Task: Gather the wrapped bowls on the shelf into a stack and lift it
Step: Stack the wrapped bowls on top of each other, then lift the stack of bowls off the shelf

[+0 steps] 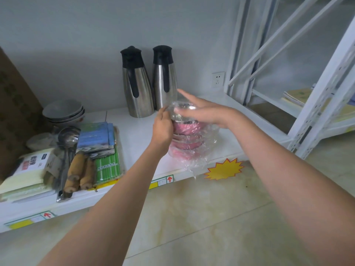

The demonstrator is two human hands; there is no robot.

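Note:
A stack of pink bowls wrapped in clear plastic (187, 139) stands at the middle of the white shelf (138, 139), near its front edge. Loose plastic hangs over that edge. My left hand (163, 127) presses against the stack's left side, fingers curled around it. My right hand (199, 110) lies across the top bowl from the right, palm down, fingers spread and index finger stretched out. Whether the stack's bottom touches the shelf I cannot tell.
Two steel jugs with black lids (148, 81) stand just behind the stack. At the left are grey bowls (63, 111), ladles (67, 137), booklets (96, 137), green sticks (108, 167) and paper packs. A white metal rack (315, 104) rises at the right.

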